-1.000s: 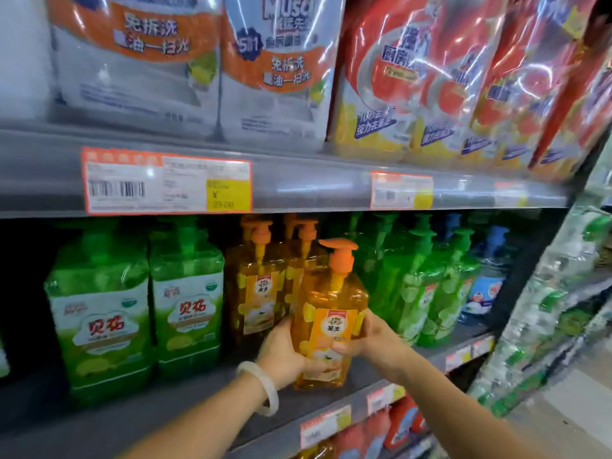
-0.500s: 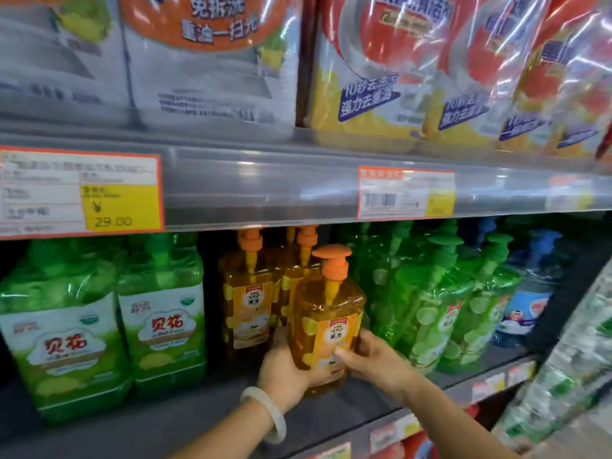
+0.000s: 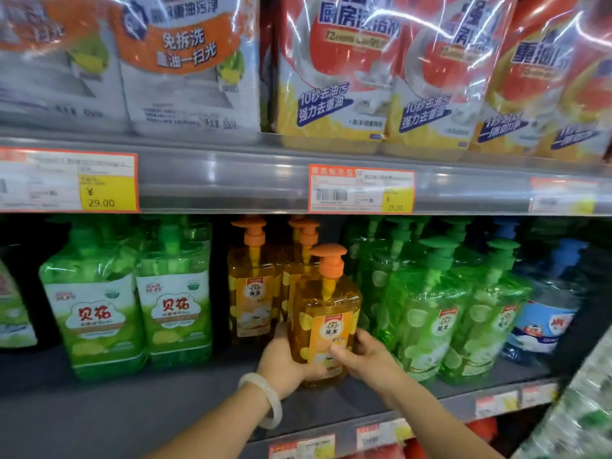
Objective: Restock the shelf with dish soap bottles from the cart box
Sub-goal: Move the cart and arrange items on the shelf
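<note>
Left hand (image 3: 281,362) and right hand (image 3: 367,356) both grip the orange soap bottle (image 3: 326,313), upright near the shelf (image 3: 165,402) front edge.

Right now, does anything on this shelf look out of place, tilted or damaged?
Nothing stands out. Both hands, left hand and right hand, hold the orange soap bottle upright beside matching orange bottles.

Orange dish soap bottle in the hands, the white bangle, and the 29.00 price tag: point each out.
orange dish soap bottle (image 3: 326,303), head view, on the clear body above the label.
white bangle (image 3: 265,397), head view, on the band at the left wrist.
29.00 price tag (image 3: 107,193), head view, on its yellow panel.
</note>
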Tool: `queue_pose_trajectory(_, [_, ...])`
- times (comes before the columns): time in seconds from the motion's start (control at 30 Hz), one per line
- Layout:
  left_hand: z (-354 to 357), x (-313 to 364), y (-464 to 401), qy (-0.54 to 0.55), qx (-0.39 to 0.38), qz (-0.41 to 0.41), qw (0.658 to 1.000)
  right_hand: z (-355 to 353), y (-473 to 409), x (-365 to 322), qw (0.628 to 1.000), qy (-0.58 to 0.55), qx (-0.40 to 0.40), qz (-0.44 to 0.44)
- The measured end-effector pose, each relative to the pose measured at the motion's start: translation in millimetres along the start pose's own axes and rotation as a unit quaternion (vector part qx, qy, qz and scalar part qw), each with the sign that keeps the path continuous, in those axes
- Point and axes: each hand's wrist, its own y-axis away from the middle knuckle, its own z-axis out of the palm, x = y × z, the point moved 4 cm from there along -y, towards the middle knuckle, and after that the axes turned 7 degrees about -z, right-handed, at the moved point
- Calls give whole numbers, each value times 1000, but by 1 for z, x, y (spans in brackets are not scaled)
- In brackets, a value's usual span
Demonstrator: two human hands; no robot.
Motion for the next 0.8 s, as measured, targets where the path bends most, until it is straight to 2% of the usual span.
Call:
queue_pose_trajectory(0.53, [1,9,12,-117,64,-48,990,13,-1,-7,1000,11,3,-5])
queue_pose_trajectory(0.67, [3,8,19,-129,85,-55,986,15,1,-6,999,37,19,-4])
queue_pose_trajectory(0.8, [1,8,28,-152,75,-71,983,14,9,-10,992,116,49,-15])
